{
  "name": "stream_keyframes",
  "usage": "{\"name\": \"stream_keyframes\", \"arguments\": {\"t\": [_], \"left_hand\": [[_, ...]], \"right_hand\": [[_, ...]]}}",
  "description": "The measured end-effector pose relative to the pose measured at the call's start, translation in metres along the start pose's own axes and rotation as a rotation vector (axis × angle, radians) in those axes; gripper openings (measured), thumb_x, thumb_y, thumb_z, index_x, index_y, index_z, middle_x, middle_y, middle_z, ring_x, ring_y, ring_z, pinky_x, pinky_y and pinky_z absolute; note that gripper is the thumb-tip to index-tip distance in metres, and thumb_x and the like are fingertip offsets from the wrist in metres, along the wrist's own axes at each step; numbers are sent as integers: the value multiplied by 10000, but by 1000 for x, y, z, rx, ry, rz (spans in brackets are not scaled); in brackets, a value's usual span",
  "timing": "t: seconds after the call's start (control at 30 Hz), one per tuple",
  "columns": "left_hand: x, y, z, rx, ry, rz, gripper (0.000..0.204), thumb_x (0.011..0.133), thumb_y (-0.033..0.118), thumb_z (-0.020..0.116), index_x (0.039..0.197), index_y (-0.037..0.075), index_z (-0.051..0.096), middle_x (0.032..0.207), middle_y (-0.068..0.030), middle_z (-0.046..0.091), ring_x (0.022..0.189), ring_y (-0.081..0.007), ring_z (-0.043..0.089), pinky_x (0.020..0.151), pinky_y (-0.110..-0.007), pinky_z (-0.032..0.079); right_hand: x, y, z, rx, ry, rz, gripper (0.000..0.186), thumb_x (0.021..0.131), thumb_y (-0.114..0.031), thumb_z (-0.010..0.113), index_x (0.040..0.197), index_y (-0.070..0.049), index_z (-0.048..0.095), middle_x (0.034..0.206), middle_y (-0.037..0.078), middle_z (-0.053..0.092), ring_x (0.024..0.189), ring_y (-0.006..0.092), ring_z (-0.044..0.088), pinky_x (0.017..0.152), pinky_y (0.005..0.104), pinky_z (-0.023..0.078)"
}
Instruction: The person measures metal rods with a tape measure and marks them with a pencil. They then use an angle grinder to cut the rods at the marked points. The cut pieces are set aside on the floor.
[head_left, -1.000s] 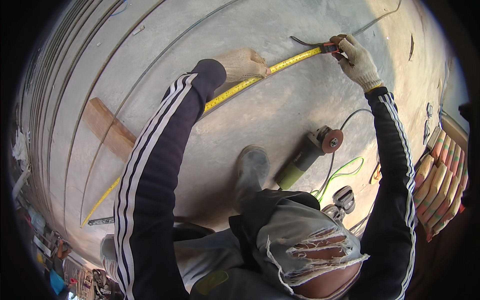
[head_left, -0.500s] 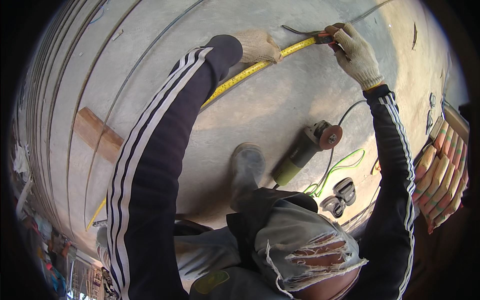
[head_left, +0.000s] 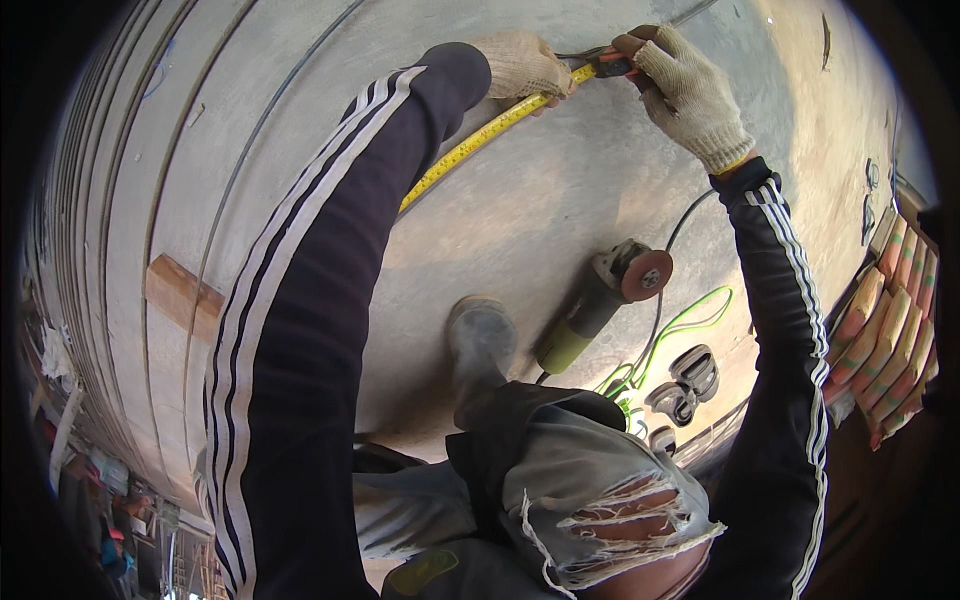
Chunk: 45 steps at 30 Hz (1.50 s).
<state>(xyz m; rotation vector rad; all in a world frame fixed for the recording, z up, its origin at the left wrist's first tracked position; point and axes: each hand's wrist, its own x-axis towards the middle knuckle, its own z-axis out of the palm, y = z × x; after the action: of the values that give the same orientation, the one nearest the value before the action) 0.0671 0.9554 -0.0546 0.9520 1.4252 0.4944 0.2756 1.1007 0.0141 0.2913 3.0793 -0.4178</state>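
A yellow tape measure blade slants up across the floor from behind my left sleeve toward its dark case with red parts. My left hand, in a knitted work glove, is closed on the blade close to the case. Knitted glove fabric covers my right hand too, with bare fingertips showing; its fingers grip the case. A thin grey metal rod comes out beyond the case at the top. Lower down, an angle grinder with a reddish disc lies on the floor, its disc facing up.
Several long metal rods run along the left, with a wooden block among them. A bright green cord and black goggle-like items lie right of my boot. Stacked bags stand at far right.
My right hand and the tape case have come closer to my left hand, so less blade shows between them. The yellow tape end at lower left is no longer visible. The view has shifted slightly.
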Motion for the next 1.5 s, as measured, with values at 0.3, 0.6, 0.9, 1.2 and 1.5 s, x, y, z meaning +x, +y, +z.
{"name": "stream_keyframes", "arguments": {"t": [0.3, 0.6, 0.9, 1.2, 1.5], "left_hand": [[36, 7, 10, 138, 39, 117, 292, 932, 389, 744, 906, 112, 829, 764, -43, 753, 708, -159, 729, 709, -327, 548], [34, 7, 2, 221, 29, 130, 289, 852, 376, 712, 890, 110, 819, 809, -93, 764, 767, -226, 716, 738, -388, 528], [48, -4, 12, 120, 77, 163, 295, 918, 401, 704, 834, 138, 806, 723, -5, 737, 687, -137, 705, 690, -336, 508], [47, 0, 8, 241, 52, 157, 298, 904, 425, 703, 805, 158, 792, 700, 20, 730, 672, -123, 683, 682, -334, 500], [35, 8, 5, 85, 48, 71, 255, 871, 364, 725, 888, 129, 822, 789, -47, 771, 733, -180, 720, 712, -342, 529]], "right_hand": [[1, 3, 4, -109, -4, -46, 564, 852, 48, 720, 1376, -139, 632, 1338, 83, 634, 1088, 306, 716, 895, 364, 636], [-19, -31, -17, 156, 142, 343, 447, 921, 4, 634, 1354, -107, 633, 1147, 105, 664, 997, 192, 701, 855, 322, 615], [-42, -165, 24, 1570, 247, 907, 372, 1035, -85, 676, 1379, 4, 566, 1273, 143, 682, 1187, 241, 707, 1007, 367, 590], [-14, -183, 78, 1413, 226, 1061, 270, 1073, -167, 640, 1276, 11, 648, 1153, 106, 761, 915, 127, 730, 748, 260, 584], [-20, -184, 91, 1504, 361, 1069, 231, 1032, -113, 700, 1220, 14, 659, 1005, 91, 766, 851, 109, 717, 731, 253, 568]]}}
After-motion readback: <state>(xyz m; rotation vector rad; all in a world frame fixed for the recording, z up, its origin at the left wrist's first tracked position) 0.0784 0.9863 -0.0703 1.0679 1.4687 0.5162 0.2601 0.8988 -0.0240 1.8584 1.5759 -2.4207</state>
